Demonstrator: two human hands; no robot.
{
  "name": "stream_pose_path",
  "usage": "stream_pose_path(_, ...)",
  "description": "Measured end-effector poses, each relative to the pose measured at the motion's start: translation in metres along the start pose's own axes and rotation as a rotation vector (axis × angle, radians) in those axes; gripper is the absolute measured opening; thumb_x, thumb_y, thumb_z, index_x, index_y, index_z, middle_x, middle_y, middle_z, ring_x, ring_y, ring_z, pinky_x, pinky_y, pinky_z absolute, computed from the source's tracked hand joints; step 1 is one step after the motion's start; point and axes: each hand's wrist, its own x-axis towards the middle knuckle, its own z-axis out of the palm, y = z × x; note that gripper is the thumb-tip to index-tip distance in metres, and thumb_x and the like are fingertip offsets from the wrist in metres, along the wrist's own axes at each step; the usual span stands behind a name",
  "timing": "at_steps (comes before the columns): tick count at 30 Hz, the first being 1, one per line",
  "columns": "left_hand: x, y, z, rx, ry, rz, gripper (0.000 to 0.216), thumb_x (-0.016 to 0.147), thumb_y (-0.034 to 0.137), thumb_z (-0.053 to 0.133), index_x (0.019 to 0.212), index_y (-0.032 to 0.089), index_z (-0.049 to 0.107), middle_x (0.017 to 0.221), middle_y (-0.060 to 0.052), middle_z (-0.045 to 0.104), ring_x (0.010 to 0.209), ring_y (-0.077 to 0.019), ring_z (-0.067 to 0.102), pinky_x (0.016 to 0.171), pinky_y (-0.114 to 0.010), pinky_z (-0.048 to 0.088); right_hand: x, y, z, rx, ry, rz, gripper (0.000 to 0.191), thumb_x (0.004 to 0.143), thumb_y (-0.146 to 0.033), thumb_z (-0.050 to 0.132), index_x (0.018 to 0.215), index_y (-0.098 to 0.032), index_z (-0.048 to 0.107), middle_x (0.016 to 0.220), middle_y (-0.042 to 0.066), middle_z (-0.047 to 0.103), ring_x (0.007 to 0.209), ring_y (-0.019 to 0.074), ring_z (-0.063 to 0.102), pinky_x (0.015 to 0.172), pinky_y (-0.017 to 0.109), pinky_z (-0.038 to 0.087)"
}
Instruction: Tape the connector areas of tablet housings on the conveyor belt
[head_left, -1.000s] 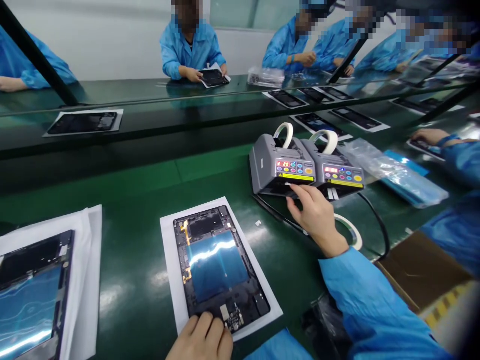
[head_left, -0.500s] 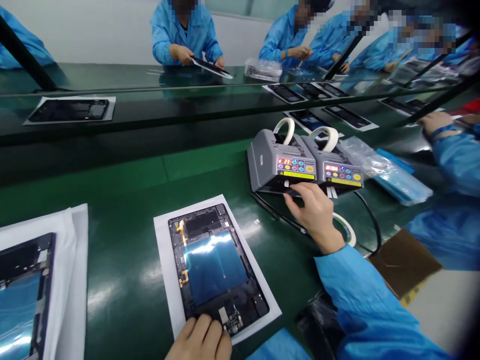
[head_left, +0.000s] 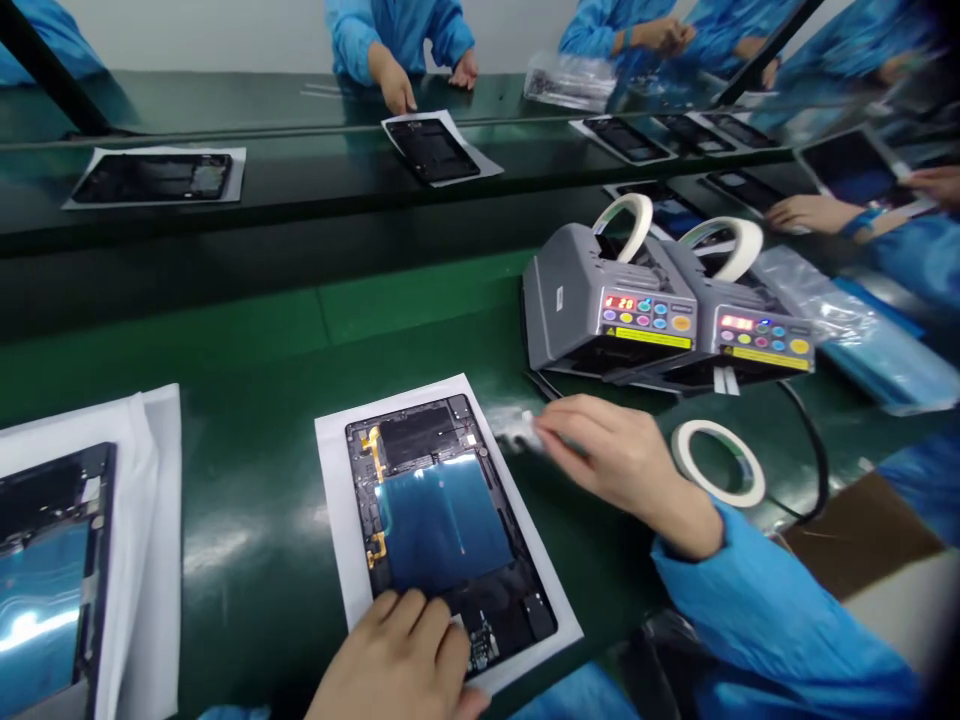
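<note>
An opened tablet (head_left: 450,530) lies on a white sheet (head_left: 334,500), its inner parts and shiny blue battery facing up. Over its lower left edge my left hand (head_left: 397,655) is closed, with fingers curled together; the palm side is hidden. To the right of the tablet's upper corner, my right hand (head_left: 615,460) pinches a small piece of white tape (head_left: 528,418) between thumb and fingertips, above the bench. Behind that hand stands a grey tape dispenser (head_left: 570,295), with a second dispenser (head_left: 750,330) beside it. White strips hang from the second one's front.
A loose tape roll (head_left: 682,440) and a black cable (head_left: 817,450) lie right of my right hand. Another opened tablet (head_left: 52,570) is at the left. Co-workers' hands (head_left: 394,85) handle devices across a raised shelf (head_left: 315,190). Plastic-wrapped blue sheets (head_left: 885,350) lie far right.
My right hand has moved left and down from the first dispenser's front, carrying the tape piece towards the tablet. My left hand stays at the tablet. Across the bench, a co-worker has set down a device.
</note>
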Motion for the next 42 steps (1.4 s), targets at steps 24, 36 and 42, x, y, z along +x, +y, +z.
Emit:
stream_pose_path(24,0.124,-0.068,0.004,-0.152,0.123,-0.31,0.021,0.094,0.016,0.043,0.084,0.015,0.063,0.077,-0.003,0.058,0.068,-0.0159,0.056,0.065,-0.03,0.047,0.014,0.012,0.05,0.312,-0.2,-0.094,0.025,0.095,-0.025,0.046,0.109,-0.012,0.062,0.095,0.009,0.063,0.079,0.0188,0.056,0.067,0.032,0.05)
stream_pose_path(36,0.126,-0.069,0.004,-0.247,0.131,-0.386,0.014,0.09,0.015,0.05,0.082,0.017,0.062,0.077,-0.001,0.058,0.066,-0.0139,0.056,0.062,-0.026,0.044,0.015,0.006,0.049,0.227,-0.298,-0.09,0.031,0.096,-0.028,0.043,0.116,-0.012,0.06,0.097,0.01,0.061,0.083,0.0209,0.053,0.071,0.034,0.048)
stream_pose_path(42,0.125,-0.07,0.005,-0.242,0.108,-0.388,0.014,0.09,0.014,0.05,0.084,0.017,0.062,0.08,-0.002,0.059,0.07,-0.016,0.057,0.065,-0.029,0.045,0.014,0.003,0.049,0.177,-0.262,-0.126,0.029,0.095,-0.027,0.047,0.113,-0.012,0.063,0.096,0.008,0.063,0.08,0.0199,0.053,0.069,0.034,0.045)
